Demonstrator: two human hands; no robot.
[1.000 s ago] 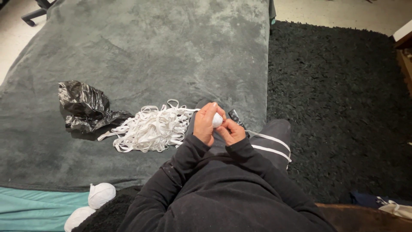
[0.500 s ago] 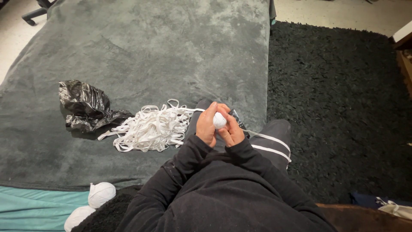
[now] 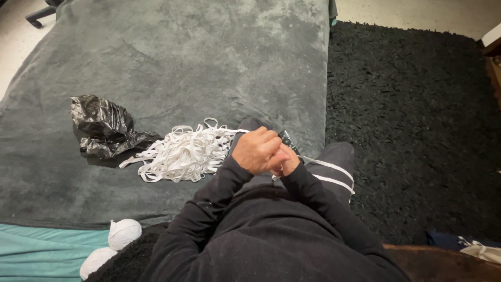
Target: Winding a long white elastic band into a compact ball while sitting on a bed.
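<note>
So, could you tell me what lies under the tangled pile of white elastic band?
The pile of white elastic band rests on the grey blanket, beside a crumpled black plastic bag. Whatever lies beneath the pile's middle is covered.

Left of the hands lies a white tangle of elastic bands (image 3: 182, 152), then a glossy black plastic bag (image 3: 104, 128), both on a grey blanket (image 3: 182, 57). Right of them, a black shaggy rug (image 3: 417, 120).

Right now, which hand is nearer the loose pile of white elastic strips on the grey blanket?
Left. The left hand sits just right of the pile of white strips, almost at its edge; the right hand is tucked behind it, farther away.
</note>
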